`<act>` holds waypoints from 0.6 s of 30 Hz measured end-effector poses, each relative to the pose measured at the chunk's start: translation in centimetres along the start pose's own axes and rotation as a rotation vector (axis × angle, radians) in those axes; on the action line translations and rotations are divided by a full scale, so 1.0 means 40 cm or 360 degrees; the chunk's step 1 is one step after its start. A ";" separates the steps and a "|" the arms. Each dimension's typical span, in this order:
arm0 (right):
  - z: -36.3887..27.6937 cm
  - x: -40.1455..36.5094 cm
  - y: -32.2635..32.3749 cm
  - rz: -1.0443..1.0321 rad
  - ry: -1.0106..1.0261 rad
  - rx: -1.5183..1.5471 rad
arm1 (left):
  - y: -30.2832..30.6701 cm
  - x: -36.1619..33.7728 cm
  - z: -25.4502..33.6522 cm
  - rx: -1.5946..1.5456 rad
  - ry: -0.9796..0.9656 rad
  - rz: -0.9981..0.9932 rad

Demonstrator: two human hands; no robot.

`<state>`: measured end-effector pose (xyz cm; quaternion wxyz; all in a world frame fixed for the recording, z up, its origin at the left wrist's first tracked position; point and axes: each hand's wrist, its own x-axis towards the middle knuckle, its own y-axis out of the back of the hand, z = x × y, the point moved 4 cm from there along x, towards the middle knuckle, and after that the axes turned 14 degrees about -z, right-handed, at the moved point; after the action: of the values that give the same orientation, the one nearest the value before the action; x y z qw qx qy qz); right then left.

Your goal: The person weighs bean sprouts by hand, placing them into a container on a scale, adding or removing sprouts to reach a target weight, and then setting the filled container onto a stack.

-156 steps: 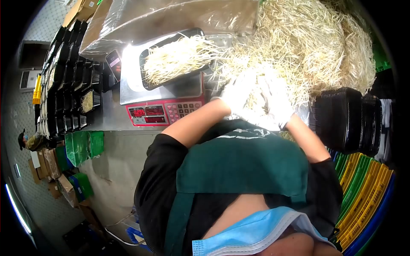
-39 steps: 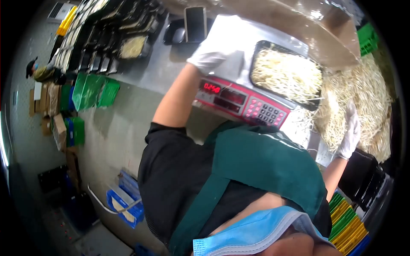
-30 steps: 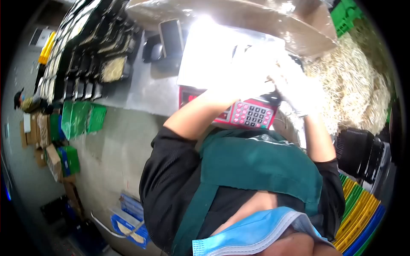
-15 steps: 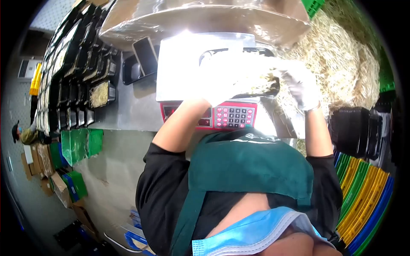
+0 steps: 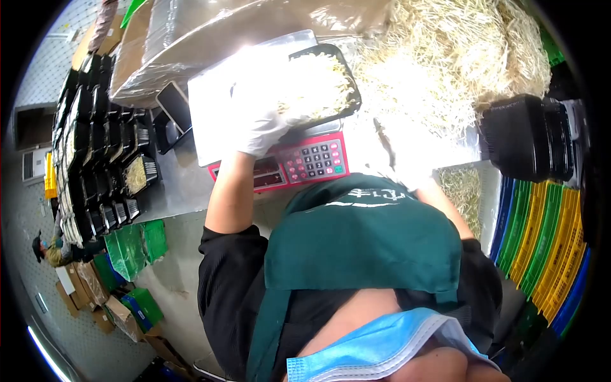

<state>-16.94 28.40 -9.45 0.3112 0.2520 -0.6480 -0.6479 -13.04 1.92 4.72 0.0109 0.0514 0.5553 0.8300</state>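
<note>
1. The left hand [image 5: 258, 124], in a white glove, has its grip closed on the near-left edge of the black tray [image 5: 347, 95]. The fingers curl over the rim, so it's clamped on.
2. The tray is shallow, rectangular plastic, heaped with pale, stringy bean sprouts [image 5: 315, 83]. It sits at the right end of the scale [image 5: 309, 162], partly over the steel weighing plate.
3. The right hand [image 5: 404, 159] is gloved too, but it's blown out by glare. It's low, just right of the scale's red keypad at the foot of the loose sprout pile [image 5: 458, 51]. Can't tell if that grip is apart or together.
4. Room's tight: the pile crowds the tray's right edge, and a stack of empty black trays [image 5: 528, 146] sits well right. The left half of the weighing plate is bare.
5. A phone [image 5: 173, 105] leans just left of the scale on the metal surface [image 5: 175, 181], with rows of filled trays [image 5: 95, 146] further left.
6. Ribbed coloured crates [image 5: 541, 235] are stacked at the right edge.
</note>
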 end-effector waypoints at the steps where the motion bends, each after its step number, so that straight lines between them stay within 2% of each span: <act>1: -0.027 0.044 0.006 0.0203 0.0097 -0.0614 | 0.007 -0.003 0.007 -0.0045 -0.0003 -0.0004; 2: -0.016 0.093 0.019 0.0235 0.0133 -0.0598 | 0.020 -0.012 0.010 -0.0088 0.0005 -0.0003; 4: 0.058 0.193 0.080 0.0231 0.0038 0.0285 | 0.066 -0.036 0.017 0.0085 0.0029 0.0053; 5: 0.093 0.209 0.093 0.0248 0.0110 0.0318 | 0.087 -0.055 0.017 0.0227 0.0010 0.0068; 6: 0.135 0.226 0.107 0.0263 0.0180 0.0347 | 0.097 -0.077 -0.007 0.0105 0.0200 -0.0080; 7: 0.154 0.229 0.147 0.0252 0.0226 0.0366 | 0.117 -0.106 -0.023 0.0115 0.0095 0.0133; 9: 0.180 0.200 0.215 0.0278 0.0453 0.0444 | 0.104 -0.173 -0.126 -0.0562 0.0200 0.0078; 10: 0.184 0.188 0.229 0.0192 0.0261 0.0932 | 0.140 -0.193 -0.139 -0.0900 0.0209 0.0069; 11: 0.214 0.194 0.192 0.0270 0.0231 0.1391 | 0.150 -0.227 -0.169 0.0074 -0.0472 0.0311; 12: 0.214 0.199 0.141 0.0396 0.0161 0.2167 | 0.133 -0.248 -0.245 -0.1003 0.0517 0.0483; 13: 0.147 0.226 0.213 0.0224 0.0061 0.2309 | 0.120 -0.233 -0.280 -0.1008 0.0235 0.0517; 14: 0.084 0.266 0.268 0.0077 0.0328 0.2326 | 0.108 -0.191 -0.262 -0.1718 -0.0104 0.0460; 15: 0.025 0.309 0.305 -0.0039 0.0592 0.2318 | 0.119 -0.119 -0.218 -0.1201 -0.0043 0.0433; 16: -0.033 0.350 0.322 -0.0110 0.0606 0.2298 | 0.115 -0.062 -0.190 -0.0119 0.0140 0.0260; 17: -0.080 0.381 0.341 -0.0173 0.0609 0.2268 | 0.122 -0.052 -0.105 0.0101 0.0398 0.0036; 18: -0.116 0.391 0.358 -0.0236 0.0682 0.1862 | 0.059 -0.038 -0.093 -0.0040 0.0264 0.0062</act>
<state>-23.09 14.29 5.86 0.1989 0.5493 -0.7993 -0.1408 -11.79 -2.52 5.40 -0.0508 -0.0069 0.5427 0.8384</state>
